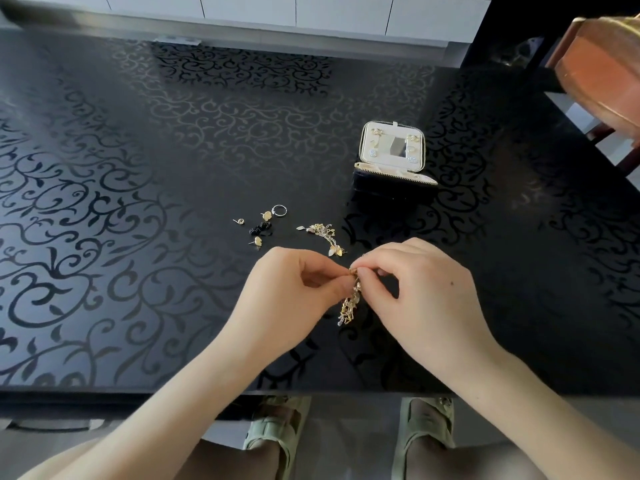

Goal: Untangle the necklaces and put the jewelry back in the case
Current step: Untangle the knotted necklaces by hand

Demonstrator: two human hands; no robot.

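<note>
The tangled necklaces (349, 301) hang as a small knot of gold and silvery links with leaf-like charms, held at the top between both hands just above the tabletop (138, 237). The left hand (298, 289) pinches the upper end with thumb and forefinger. The right hand (426, 292) pinches the same spot from the other side, its other fingers curled. Fingertips cover the chains inside the grip, so the strands cannot be told apart there.

Just beyond the grip lies a second chain cluster (325, 237), gold with flat charms. Beyond and left of the grip lie gold disc earrings (266, 215), a tiny stud (239, 221), a silver ring (280, 210) and a crumpled black piece (260, 229) too small to identify. Farther beyond, to the right, the case (394, 154) stands open, cream-lined and zip-edged, with a small mirror in its lid. Its lower tray is mostly hidden. The tabletop is glossy black with scroll patterns. A wooden chair (602, 71) is cut off at the frame's edge.
</note>
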